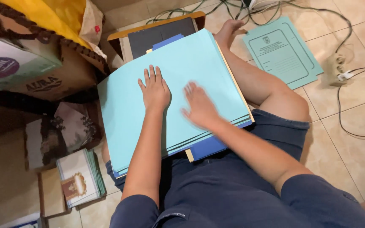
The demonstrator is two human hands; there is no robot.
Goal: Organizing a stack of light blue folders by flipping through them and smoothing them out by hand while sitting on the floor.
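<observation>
A stack of light turquoise paper folders (123, 109) lies across my lap, with a dark blue folder (208, 146) and a yellowish sheet edge showing underneath. My left hand (154, 89) rests flat on the top folder, fingers spread. Beside it, my right hand (199, 106) also lies flat on the top folder, palm down and motion-blurred. Neither hand grips anything. I sit on the floor in dark shorts, right leg (262, 84) bent outward.
A printed green folder (281, 50) lies on the tiled floor at the right, near a power strip (338, 67) with cables. Cardboard boxes (43, 71) stand at the left. A pile of printed booklets (81, 177) sits at lower left. A wooden board (157, 23) holds dark sheets behind the stack.
</observation>
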